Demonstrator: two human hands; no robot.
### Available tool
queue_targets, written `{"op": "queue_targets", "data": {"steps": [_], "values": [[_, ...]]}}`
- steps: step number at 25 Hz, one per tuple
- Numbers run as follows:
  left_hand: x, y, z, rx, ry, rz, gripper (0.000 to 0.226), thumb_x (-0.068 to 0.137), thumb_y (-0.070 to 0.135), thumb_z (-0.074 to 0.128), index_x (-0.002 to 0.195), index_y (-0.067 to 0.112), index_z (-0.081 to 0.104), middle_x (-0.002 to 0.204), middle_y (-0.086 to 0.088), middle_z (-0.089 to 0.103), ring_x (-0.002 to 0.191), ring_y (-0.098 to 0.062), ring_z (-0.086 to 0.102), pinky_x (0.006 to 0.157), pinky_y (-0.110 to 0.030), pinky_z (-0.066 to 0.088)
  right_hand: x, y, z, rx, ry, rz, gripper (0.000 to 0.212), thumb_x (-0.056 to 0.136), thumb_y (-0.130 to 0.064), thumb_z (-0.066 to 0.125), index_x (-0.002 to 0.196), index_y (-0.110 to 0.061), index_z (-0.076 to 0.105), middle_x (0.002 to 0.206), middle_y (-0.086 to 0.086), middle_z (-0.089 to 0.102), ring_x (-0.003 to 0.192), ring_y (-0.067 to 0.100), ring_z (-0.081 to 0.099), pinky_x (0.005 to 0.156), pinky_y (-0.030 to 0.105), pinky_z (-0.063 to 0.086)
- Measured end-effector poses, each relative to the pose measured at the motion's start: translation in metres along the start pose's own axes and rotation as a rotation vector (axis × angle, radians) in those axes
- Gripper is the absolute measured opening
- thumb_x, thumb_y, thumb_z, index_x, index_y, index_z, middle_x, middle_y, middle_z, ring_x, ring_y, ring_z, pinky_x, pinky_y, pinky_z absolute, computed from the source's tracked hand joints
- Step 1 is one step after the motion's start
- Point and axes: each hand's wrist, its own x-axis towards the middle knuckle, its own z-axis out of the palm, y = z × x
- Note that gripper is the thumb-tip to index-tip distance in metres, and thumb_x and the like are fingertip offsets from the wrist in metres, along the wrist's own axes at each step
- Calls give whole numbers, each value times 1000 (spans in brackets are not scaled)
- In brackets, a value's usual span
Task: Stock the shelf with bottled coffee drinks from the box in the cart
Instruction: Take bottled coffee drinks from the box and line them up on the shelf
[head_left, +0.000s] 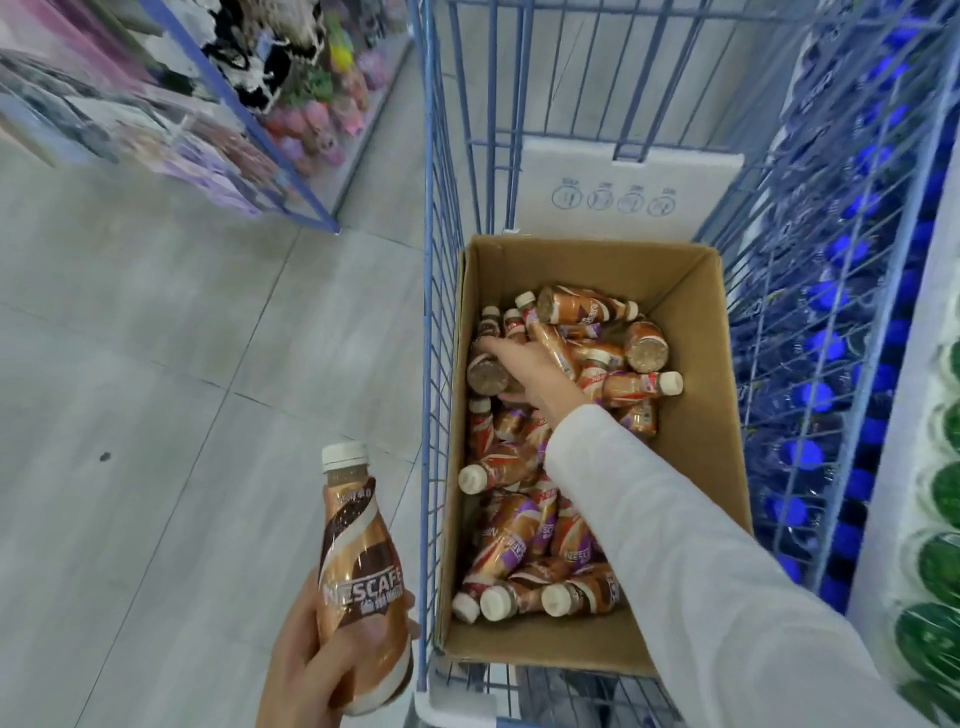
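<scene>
the left hand (317, 660) is wrapped round an upright coffee bottle (358, 571) outside the cart (430, 312). the right hand (524, 369) reaches into the box (722, 415) (full of loose bottles (519, 535)), fingers over and thumb under a lying bottle (487, 375) by its left wall.

the bottle (363, 582) we held wore swirls of brown, copper and cream under a white cap. the loose bottles (514, 525) in the plain brown box (701, 457) showed orange, copper and purple bands. our sleeve (675, 545) was white, the cart (434, 260) blue wire, the floor (156, 364) pale grey tile.
</scene>
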Motion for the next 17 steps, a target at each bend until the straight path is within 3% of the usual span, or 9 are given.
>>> {"op": "queue_targets", "data": {"steps": [1,4,7,10,17], "values": [[-2,3,4,-4,-8,9,74,39,22,83,110,5,69,95,-30,73,80,-50,73,77,-53,56,-17,4,-6,112,-66,50,57,81,-43,78,129,-19,58,118,7,67,102,22,64,73,36,57],[-10,22,20,-29,-76,56,60,49,12,79,108,8,70,95,-31,71,76,-47,72,59,-44,60,-80,28,-22,338,-200,64,49,79,-33,83,122,-20,64,120,9,70,108,25,67,76,36,59],[-21,43,30,-43,-185,70,51,55,22,82,106,20,72,101,-25,73,79,-42,72,61,-39,59,-158,55,-36,548,-279,-25,39,82,-21,80,118,-9,70,120,13,72,108,26,70,79,36,60],[-38,66,43,7,-312,114,53,57,31,81,109,23,72,106,-22,73,82,-40,74,67,-42,60,-245,79,-53,723,-306,-118,19,85,-15,72,102,-8,76,104,14,74,91,24,72,75,36,58],[-80,80,98,144,-635,139,54,60,31,83,113,33,72,115,-13,75,96,-32,75,76,-44,59,-417,129,-103,908,-46,-423,56,70,-13,69,123,-1,59,110,20,69,95,35,67,75,43,57]]}}
